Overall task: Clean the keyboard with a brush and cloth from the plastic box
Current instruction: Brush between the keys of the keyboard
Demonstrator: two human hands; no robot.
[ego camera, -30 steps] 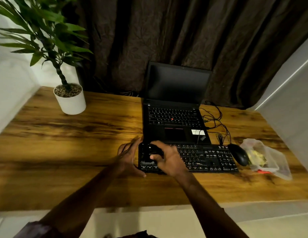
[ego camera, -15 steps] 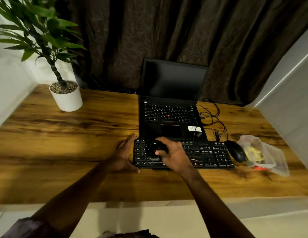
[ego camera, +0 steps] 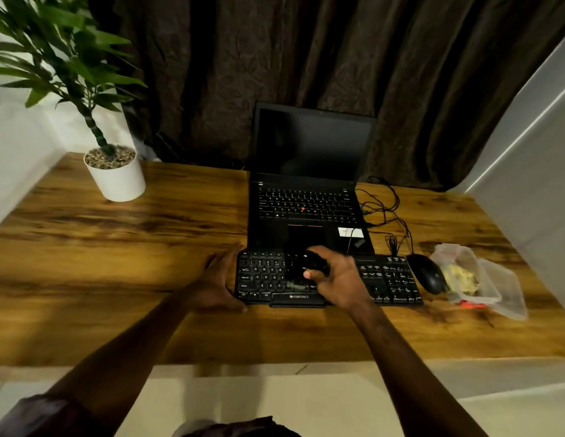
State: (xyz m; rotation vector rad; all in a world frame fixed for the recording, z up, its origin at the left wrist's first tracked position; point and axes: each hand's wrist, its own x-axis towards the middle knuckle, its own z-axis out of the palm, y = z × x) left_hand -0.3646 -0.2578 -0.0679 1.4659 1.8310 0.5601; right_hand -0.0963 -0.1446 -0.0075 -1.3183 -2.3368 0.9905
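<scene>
The right hand (ego camera: 341, 279) curls its fingers round a dark brush (ego camera: 308, 264), held on the keyboard (ego camera: 388, 280) keys just left of its palm. The keyboard's long axis runs left to right beneath it, with most keys to its right. The left hand (ego camera: 221, 279), fingers fairly straight, braces the keyboard's left end.
</scene>
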